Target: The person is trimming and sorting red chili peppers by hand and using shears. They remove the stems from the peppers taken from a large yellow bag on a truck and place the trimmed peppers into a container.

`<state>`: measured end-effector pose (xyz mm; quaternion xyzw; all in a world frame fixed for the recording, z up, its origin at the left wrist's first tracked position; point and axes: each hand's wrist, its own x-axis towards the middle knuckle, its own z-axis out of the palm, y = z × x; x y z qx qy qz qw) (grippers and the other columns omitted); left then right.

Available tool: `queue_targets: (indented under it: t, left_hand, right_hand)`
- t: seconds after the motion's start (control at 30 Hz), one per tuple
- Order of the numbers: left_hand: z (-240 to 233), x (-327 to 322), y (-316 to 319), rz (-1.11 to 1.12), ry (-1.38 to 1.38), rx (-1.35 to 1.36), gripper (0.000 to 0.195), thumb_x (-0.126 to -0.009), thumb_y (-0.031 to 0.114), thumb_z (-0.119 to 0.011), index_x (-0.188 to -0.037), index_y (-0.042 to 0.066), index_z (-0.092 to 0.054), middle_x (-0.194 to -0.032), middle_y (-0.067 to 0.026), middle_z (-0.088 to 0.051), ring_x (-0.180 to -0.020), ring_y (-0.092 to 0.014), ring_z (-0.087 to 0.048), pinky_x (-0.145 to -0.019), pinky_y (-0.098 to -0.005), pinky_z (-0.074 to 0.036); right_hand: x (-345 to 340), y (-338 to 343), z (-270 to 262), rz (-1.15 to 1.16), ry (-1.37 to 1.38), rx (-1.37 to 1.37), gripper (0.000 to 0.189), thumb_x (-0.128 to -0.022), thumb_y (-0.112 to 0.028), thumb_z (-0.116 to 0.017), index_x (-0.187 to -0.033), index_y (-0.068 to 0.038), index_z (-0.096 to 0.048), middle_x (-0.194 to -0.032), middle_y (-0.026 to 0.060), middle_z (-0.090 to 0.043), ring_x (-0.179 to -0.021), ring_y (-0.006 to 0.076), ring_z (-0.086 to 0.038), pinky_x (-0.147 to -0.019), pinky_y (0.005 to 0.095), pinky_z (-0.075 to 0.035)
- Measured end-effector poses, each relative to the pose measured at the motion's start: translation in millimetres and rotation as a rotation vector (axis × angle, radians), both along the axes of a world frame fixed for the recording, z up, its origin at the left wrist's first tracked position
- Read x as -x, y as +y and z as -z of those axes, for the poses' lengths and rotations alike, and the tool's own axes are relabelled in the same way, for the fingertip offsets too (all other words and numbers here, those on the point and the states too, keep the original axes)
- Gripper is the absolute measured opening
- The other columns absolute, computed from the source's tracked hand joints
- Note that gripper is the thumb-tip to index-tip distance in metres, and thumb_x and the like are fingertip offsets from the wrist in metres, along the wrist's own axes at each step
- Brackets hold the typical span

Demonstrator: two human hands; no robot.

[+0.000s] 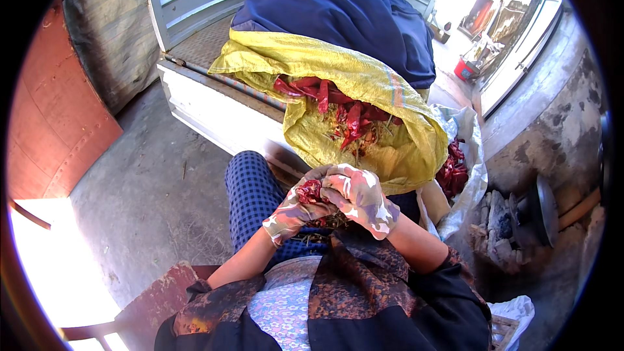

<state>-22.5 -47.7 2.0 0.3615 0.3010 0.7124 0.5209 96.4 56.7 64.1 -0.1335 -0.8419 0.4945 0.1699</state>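
Both my hands wear camouflage-print fabric gloves and meet above my lap. My left hand (288, 212) is closed around a wrinkled dried red chili pepper (310, 191). From the other side, the fingers of my right hand (360, 197) pinch the same pepper; their tips are partly hidden. Just beyond my hands, a yellow woven sack (409, 141) gapes toward me over the tailgate. Inside its mouth lie long dried red chilies (355, 119) with seeds and broken stems. More stem bits and red scraps rest on my lap beneath my wrists.
The sack leans on a white truck bed (219, 112), behind it a dark blue cloth (341, 19) over a bulky load. At right a white woven sack (475, 175) holds red chilies (453, 168). Farther right are a dark round pan (542, 212) and a stained wall (565, 122).
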Motion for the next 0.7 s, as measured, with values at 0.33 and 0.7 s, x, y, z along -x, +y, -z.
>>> queue_targets:
  t: [0.33, 0.7]
  left_hand:
    - [18, 3, -9, -0.143, 0.294, 0.115, 0.025, -0.076, 0.003, -0.063, -0.101, -0.001, -0.062, -0.094, -0.0045, -0.064, -0.085, -0.013, -0.058, -0.076, -0.0252, -0.047]
    - [26, 1, -8, -0.161, 0.363, 0.212, 0.029, -0.076, 0.001, -0.068, -0.103, -0.003, -0.059, -0.092, -0.0041, -0.065, -0.085, -0.011, -0.059, -0.078, -0.0258, -0.049]
  right_hand:
    - [6, -4, 19, 0.015, 0.143, 0.625, 0.009, -0.089, -0.008, -0.057, -0.091, 0.001, -0.060, -0.085, 0.0025, -0.061, -0.078, 0.0077, -0.055, -0.071, 0.0215, -0.045]
    - [0, -9, 7, 0.162, -0.021, 1.088, 0.016, -0.087, -0.022, -0.061, -0.089, -0.006, -0.061, -0.082, 0.0052, -0.065, -0.071, 0.0143, -0.065, -0.062, 0.0255, -0.053]
